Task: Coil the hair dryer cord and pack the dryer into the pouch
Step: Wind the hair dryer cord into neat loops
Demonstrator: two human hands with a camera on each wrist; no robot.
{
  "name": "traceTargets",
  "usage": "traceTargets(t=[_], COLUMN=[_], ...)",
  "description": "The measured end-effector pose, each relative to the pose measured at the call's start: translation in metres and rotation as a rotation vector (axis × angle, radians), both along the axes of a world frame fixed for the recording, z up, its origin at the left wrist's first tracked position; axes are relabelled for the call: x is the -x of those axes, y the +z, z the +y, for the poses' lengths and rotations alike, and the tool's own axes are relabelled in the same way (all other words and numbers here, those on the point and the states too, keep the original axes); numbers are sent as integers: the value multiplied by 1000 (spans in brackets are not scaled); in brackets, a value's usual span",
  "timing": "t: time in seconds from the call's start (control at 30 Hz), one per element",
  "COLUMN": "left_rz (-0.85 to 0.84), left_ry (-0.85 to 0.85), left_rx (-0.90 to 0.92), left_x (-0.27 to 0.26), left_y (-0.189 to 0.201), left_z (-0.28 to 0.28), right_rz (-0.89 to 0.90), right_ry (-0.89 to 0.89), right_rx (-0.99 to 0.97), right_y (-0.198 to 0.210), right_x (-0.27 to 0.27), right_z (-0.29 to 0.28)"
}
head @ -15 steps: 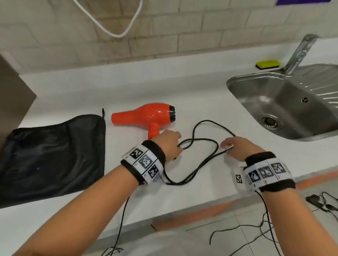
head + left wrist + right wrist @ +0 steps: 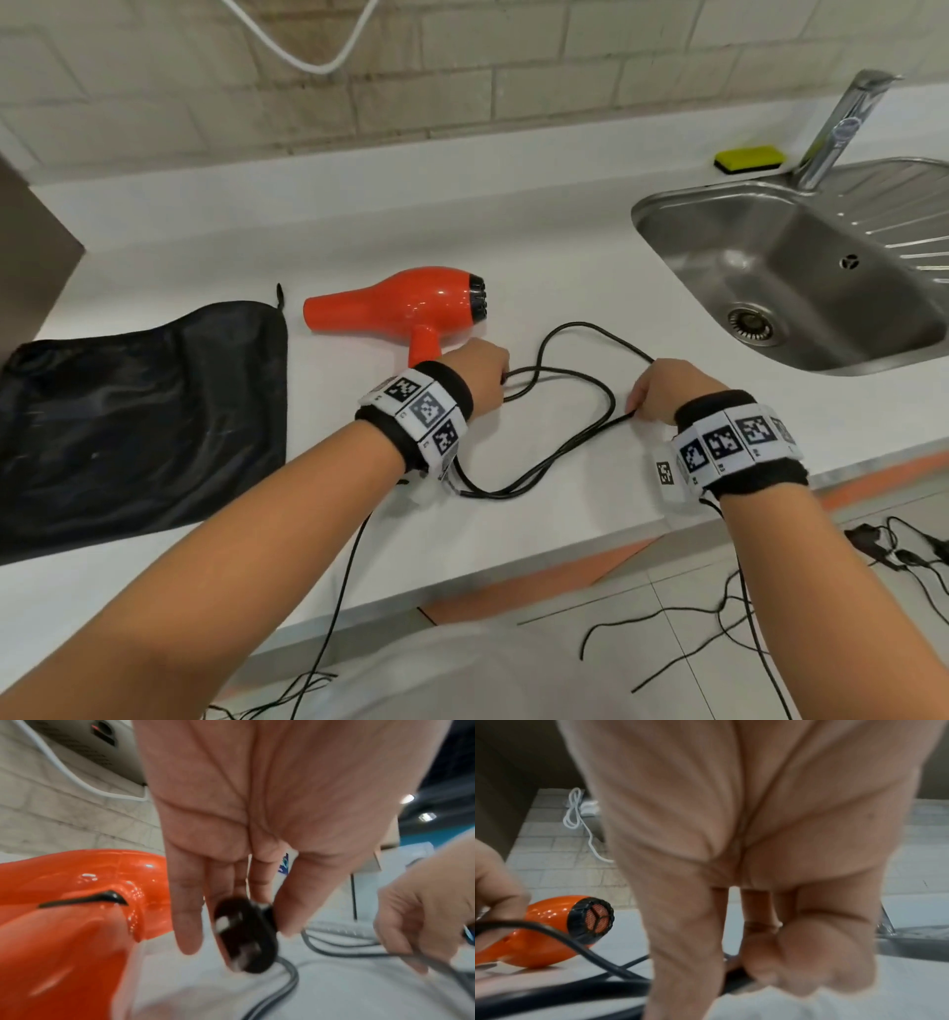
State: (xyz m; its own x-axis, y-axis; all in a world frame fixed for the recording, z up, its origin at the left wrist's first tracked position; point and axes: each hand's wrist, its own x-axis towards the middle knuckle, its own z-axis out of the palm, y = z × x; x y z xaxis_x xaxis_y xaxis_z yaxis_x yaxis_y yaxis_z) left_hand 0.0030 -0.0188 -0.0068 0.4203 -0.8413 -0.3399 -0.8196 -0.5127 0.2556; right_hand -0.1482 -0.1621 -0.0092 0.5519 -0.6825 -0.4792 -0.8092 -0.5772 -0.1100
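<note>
White worktop (image 2: 513,246), tiled wall behind. Orange hair dryer (image 2: 400,303) lies on its side, nozzle toward the black pouch (image 2: 138,411), which lies flat at the worktop's left end, just beside the nozzle but apart from it. Black cord (image 2: 580,329) sprawls in loose loops on the worktop between the two hands, not yet coiled. Left hand (image 2: 482,375) sits just beside the dryer's handle; left wrist view shows its fingers (image 2: 186,914) extended, a black plug-like piece (image 2: 246,935) nipped between them, blurred. Right hand (image 2: 667,390) is near the worktop's front edge, grip curled narrow around a run of cord. Steel sink (image 2: 801,277) at right, tap (image 2: 842,123) and yellow sponge (image 2: 747,157) behind it.
</note>
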Motion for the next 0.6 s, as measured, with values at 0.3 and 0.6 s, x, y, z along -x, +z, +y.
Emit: traceTargets(t=[0.3, 0.6], left_rz=[325, 506], left_ry=[68, 160], left_rx=[322, 434], left_x=[15, 17], left_y=[21, 9], left_z=[11, 4], right_rz=[-861, -1161], right_ry=[48, -54], right_rx=[160, 155], right_y=[23, 14], right_x=[-13, -21], right_z=[22, 37])
